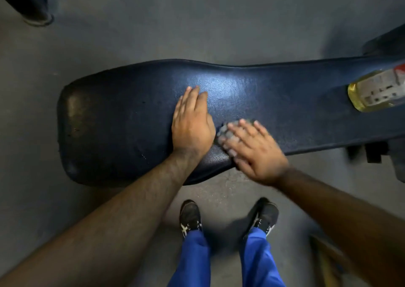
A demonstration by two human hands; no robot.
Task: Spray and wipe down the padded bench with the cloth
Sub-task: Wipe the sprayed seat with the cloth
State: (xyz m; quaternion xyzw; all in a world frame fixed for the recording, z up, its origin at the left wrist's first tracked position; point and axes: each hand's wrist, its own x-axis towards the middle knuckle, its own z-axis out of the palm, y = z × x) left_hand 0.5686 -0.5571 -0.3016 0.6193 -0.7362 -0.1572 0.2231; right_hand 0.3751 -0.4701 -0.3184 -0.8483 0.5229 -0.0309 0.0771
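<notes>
While one left hand (192,125) lies flat, fingers (194,94) together, empty, one right hand (255,153) presses one grey cloth (228,131) beneath spread fingers on one navy padded bench (122,120); one yellow spray bottle (377,91) lies well right of them, grey floor (197,23) around.

Dark blue padded desk (135,111) across the frame's middle, on grey floor (197,23).
On it we see our left hand (192,124) flat, our right hand (252,148) pressing a grey cloth (228,131), and a bottle (377,91) of yellow liquid lying at right.

Dark blue padded bench (252,89) lying across the grey floor (153,23), left hand (191,122) flat on the pad at centre, right hand (252,148) spread over a blurred grey cloth (228,131) just beside it at 4 o'clock, bottle (377,91) of yellow liquid lying on the pad at 3 o'clock, black shoes (190,217) and blue trousers (192,260) at 6 o'clock.
</notes>
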